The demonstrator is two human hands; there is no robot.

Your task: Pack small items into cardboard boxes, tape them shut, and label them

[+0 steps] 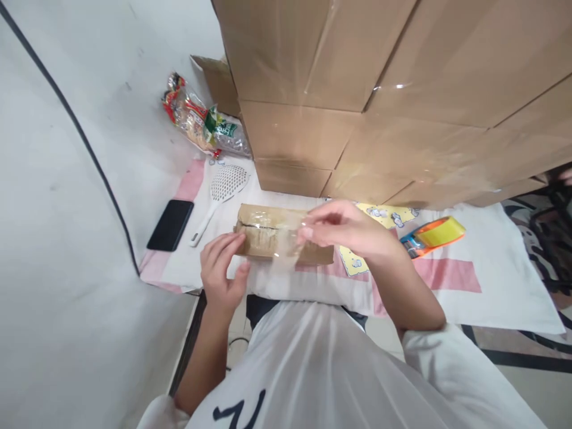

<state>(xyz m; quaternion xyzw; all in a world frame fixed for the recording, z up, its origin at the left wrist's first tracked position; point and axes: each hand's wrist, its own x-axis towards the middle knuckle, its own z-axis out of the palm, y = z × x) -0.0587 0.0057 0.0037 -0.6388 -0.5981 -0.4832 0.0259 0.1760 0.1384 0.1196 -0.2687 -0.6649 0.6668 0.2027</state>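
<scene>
A small, long cardboard box (263, 238) lies on the cloth in front of me, with a dark seam along its top and shiny clear tape over part of it. A loose strip of clear packing tape (286, 247) spans the box and hangs past its near edge, blurred. My right hand (342, 226) is closed in a pinch at the strip's right side, over the box's right half. Against the box's left end rest the fingertips of my left hand (223, 265); its thumb is spread away. To the right lies an orange and blue tape dispenser (432, 236) with a yellow roll.
Large taped cardboard boxes (308, 134) rise just behind the small box. Left of it are a white slotted skimmer (226, 185) and a black phone (170, 225). Packaged food bags (196, 119) lie at the back left beside the wall. A black cable (84, 140) runs down the wall.
</scene>
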